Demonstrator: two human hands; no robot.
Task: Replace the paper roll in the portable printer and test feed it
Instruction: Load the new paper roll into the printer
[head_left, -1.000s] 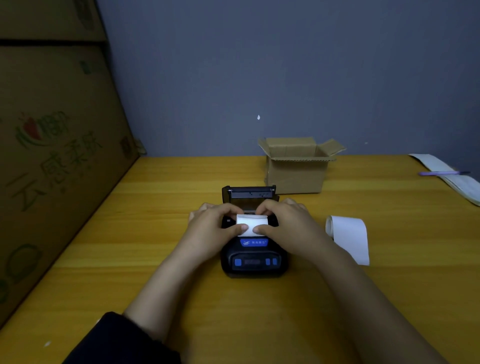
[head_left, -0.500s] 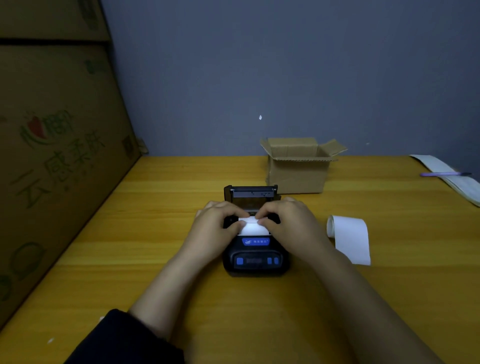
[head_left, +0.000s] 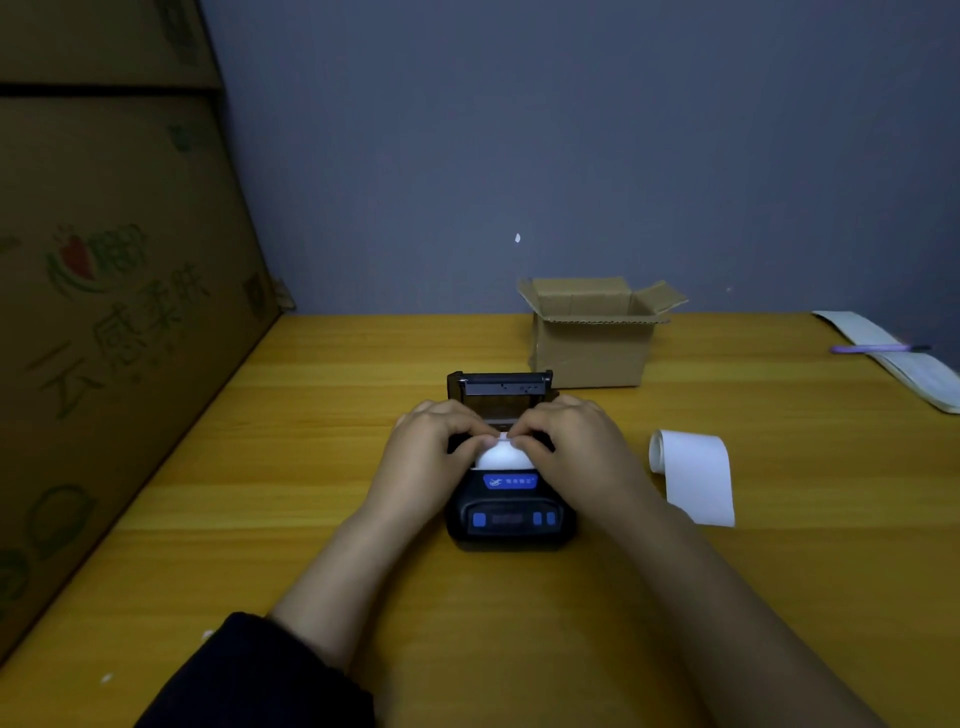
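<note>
A black portable printer (head_left: 511, 512) with blue buttons sits on the wooden table (head_left: 322, 467), its lid (head_left: 500, 384) standing open at the back. A white paper roll (head_left: 501, 457) lies in the printer's open bay. My left hand (head_left: 431, 457) and my right hand (head_left: 571, 447) cover the two sides of the bay, thumbs and forefingers pinching the top of the roll near its middle. A second white paper roll (head_left: 693, 470), partly unrolled, lies on the table to the right of the printer.
A small open cardboard box (head_left: 592, 338) stands just behind the printer. A large printed carton (head_left: 104, 312) walls off the left side. At the far right edge lie a white paper strip (head_left: 914, 374) and a purple pen (head_left: 878, 348).
My fingertips have moved inward and back along the roll, from holding its front to pinching its top. The roll sits lower in the bay.
</note>
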